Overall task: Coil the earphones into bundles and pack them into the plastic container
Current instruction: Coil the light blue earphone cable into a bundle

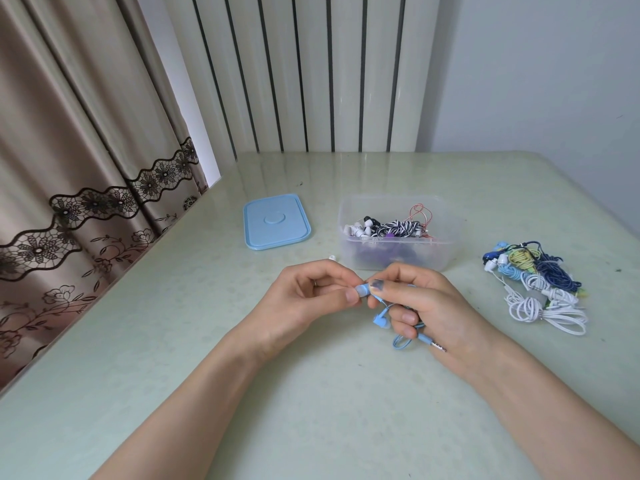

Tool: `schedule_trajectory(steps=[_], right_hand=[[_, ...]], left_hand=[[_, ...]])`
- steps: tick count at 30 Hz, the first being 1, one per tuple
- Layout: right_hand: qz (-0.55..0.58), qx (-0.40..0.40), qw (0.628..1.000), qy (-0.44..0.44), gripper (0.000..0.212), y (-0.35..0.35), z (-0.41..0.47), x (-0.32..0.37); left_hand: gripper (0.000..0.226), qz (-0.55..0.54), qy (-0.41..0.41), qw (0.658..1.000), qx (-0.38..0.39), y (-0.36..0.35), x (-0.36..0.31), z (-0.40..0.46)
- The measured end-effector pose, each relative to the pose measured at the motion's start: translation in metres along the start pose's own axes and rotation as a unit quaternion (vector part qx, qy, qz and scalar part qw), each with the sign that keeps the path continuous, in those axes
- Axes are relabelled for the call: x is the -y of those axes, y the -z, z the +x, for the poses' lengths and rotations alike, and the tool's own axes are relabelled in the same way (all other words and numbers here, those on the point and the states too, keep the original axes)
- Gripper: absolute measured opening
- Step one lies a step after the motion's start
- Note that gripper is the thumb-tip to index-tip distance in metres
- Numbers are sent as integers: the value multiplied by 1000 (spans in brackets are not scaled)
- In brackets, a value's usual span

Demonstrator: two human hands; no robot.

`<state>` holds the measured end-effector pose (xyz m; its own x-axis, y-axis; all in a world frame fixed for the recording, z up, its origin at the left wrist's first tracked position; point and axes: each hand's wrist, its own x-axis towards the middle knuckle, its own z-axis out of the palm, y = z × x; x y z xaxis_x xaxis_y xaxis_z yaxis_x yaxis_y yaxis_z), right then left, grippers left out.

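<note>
Head view: both hands meet over the surface [311,393], just in front of the plastic container [396,233]. The left hand [311,299] pinches one bud of the light blue earphones [381,318]; the right hand [429,306] curls round the gathered cable, the plug [437,346] poking out toward the right. The bundle's long axis seems to run left to right. To coil well, keep loops even and snug, tucking the end in. Unpacked earphones [535,285] lie well right.
</note>
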<state>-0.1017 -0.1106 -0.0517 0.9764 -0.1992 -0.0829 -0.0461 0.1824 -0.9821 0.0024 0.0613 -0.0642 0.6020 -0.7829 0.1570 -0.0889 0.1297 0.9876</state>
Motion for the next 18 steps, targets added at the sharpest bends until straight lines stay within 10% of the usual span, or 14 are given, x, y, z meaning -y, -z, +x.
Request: schedule_trajectory(steps=[18], right_hand=[[-7,4,1000,-3,11,-2,-1,1]], left_hand=[[7,-14,-7,1000,8,0,0,1]])
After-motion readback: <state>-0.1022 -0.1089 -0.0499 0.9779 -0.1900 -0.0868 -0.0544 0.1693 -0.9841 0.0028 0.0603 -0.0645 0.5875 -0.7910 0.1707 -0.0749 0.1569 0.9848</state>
